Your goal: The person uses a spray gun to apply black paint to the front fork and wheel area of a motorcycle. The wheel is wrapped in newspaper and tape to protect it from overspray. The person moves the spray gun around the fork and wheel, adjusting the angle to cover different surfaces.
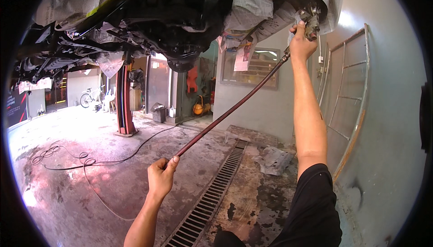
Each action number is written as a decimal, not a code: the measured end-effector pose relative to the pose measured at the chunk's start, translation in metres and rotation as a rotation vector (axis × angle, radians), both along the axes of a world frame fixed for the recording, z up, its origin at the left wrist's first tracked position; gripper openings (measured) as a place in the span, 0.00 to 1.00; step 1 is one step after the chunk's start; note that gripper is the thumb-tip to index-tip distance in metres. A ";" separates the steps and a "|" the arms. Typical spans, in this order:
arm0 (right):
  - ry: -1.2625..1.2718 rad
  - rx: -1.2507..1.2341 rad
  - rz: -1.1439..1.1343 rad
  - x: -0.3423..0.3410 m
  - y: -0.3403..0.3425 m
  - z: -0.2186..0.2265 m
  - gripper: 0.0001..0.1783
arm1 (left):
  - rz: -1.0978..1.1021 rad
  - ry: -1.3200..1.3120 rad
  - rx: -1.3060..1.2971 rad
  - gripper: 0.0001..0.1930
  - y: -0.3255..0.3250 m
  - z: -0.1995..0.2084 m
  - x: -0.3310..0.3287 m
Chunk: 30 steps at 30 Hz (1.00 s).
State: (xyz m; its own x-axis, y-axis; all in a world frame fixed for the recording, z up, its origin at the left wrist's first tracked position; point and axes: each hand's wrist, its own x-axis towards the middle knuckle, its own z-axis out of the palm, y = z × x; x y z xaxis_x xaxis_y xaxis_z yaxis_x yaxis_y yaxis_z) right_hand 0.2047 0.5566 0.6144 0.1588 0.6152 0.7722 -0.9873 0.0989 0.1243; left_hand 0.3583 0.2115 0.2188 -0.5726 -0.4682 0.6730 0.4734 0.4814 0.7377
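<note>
High at the upper right, my right hand [303,44] is closed around the handle of a metal spray gun [312,21], raised close to the vehicle's underside [180,30]. From the base of its handle a dark red hose [230,111] slants down to the left. My left hand [161,177] grips this hose lower down, with the thumb laid along it. Sheets of newspaper [249,10] hang from the underside near the spray gun. The right fingers are partly hidden behind the handle.
A metal drain grate [212,193] crosses the stained floor. Thin hose or cable [85,161] lies in loops at left. A red lift post [124,98] stands behind it. A ladder-like metal frame [352,98] leans on the right wall. A crumpled grey sheet [274,160] lies beyond the grate.
</note>
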 end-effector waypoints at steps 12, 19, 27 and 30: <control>-0.059 0.004 0.037 0.004 -0.009 0.001 0.17 | 0.003 0.013 0.021 0.33 0.000 -0.005 0.006; 0.045 0.049 0.148 -0.003 -0.004 0.019 0.16 | 0.014 -0.032 0.004 0.32 -0.001 0.000 0.007; -0.099 0.025 0.021 0.005 -0.011 0.020 0.17 | 0.005 0.002 0.001 0.33 -0.001 0.005 0.006; -0.061 0.090 0.021 0.005 -0.012 0.020 0.16 | 0.005 -0.001 -0.001 0.33 -0.001 0.004 0.007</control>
